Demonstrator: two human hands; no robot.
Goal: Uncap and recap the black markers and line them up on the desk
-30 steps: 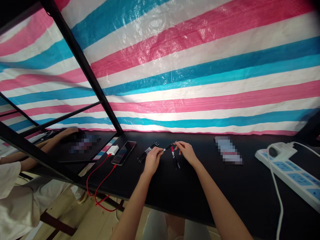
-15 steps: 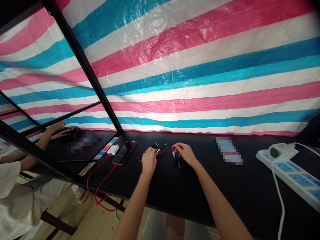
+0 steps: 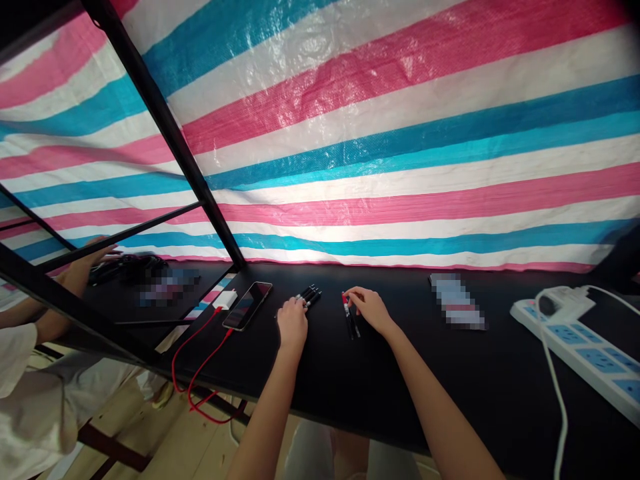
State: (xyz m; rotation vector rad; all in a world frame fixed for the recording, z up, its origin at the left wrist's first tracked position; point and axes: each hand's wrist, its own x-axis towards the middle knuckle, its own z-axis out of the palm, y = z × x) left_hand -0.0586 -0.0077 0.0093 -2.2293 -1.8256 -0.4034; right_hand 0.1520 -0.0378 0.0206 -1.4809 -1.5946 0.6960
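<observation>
Black pens [image 3: 314, 299]: bunched on the desk [image 3: 345, 387] under the left hand's [image 3: 293, 321] fingertips, ends poking out beyond them. Can't tell if those fingers grip one or just rest on top. Red-topped pen [image 3: 346, 303] lies just off the right hand's [image 3: 371, 310] index tip, with a darker pen [image 3: 357, 327] nearer the wearer. Right thumb and index parted, nothing clearly pinched. Phone [image 3: 249, 307] is left of the left fingers; power strip [image 3: 595, 353] well right of the right ones. Step, my read: grouping pens. Next move calls for freeing the left fingers, then a right-hand pinch on the red-topped one.
</observation>
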